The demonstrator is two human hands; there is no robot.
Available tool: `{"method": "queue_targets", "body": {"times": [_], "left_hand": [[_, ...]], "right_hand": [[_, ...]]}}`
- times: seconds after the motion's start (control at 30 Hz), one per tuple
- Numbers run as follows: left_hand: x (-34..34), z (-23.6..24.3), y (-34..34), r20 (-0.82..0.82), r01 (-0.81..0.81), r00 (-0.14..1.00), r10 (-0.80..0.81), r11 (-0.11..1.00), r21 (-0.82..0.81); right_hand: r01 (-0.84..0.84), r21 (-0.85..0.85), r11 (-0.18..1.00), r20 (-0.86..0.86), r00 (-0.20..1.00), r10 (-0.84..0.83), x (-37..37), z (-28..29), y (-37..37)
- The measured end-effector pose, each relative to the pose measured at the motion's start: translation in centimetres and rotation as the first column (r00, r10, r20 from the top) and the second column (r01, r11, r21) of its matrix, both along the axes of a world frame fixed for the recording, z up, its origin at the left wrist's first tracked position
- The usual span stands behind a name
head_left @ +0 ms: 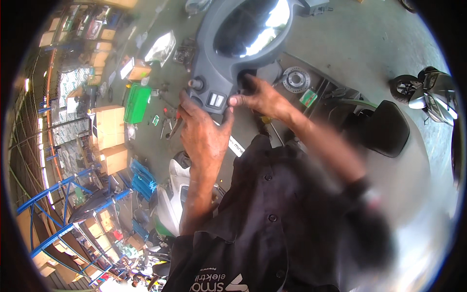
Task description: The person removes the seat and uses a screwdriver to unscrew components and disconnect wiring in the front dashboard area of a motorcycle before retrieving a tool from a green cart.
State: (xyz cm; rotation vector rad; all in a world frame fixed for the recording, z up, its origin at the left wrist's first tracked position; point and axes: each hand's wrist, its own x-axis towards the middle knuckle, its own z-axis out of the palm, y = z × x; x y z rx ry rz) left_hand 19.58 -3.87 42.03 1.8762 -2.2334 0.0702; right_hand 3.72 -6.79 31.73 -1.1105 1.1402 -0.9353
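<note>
A grey scooter dashboard panel (pixel 221 78) with a large glossy oval display (pixel 253 29) is in front of me at the top. A small module with two white rectangles (pixel 215 100) sits in its lower end, beside a round knob (pixel 195 84). My left hand (pixel 204 131) grips that lower end from the left, fingers along its edge and thumb on the near side. My right hand (pixel 262 99) holds the right edge, its thumb by the module and its fingertips partly hidden at a dark recess. Both hands are closed on the panel.
Beyond the panel, a brake disc (pixel 296 80) lies on the floor. A green case (pixel 137 103) and scattered tools (pixel 170 122) are on the left, near cardboard boxes (pixel 109 126) and blue racks (pixel 63 187). A scooter seat (pixel 389 129) is close on the right; another scooter (pixel 430 92) stands farther off.
</note>
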Motion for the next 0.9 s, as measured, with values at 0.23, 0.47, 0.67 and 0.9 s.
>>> {"method": "queue_targets", "body": {"times": [0.23,0.47,0.67,0.9], "left_hand": [[4.6,-0.1,0.0,-0.338,0.115,0.929,-0.151,0.986,-0.124],[18.4,-5.4,0.5,-0.898,-0.429,0.228,0.377,0.866,0.256],[24.3,-17.5,-0.2,-0.668,-0.038,-0.041,0.743,0.667,0.744],[28.7,-21.6,-2.4,-0.835,0.437,0.163,0.526,0.72,0.539]], "right_hand": [[0.044,0.204,0.978,0.076,0.995,-0.061,-1.3,-1.8,3.5],[0.074,-0.042,0.996,-0.622,0.778,-0.084,-3.3,-7.6,8.4],[-0.219,0.02,0.975,-0.666,0.724,0.176,8.5,-10.5,6.1],[-0.332,-0.053,0.942,-0.558,0.792,0.248,26.6,-7.6,-0.6]]}}
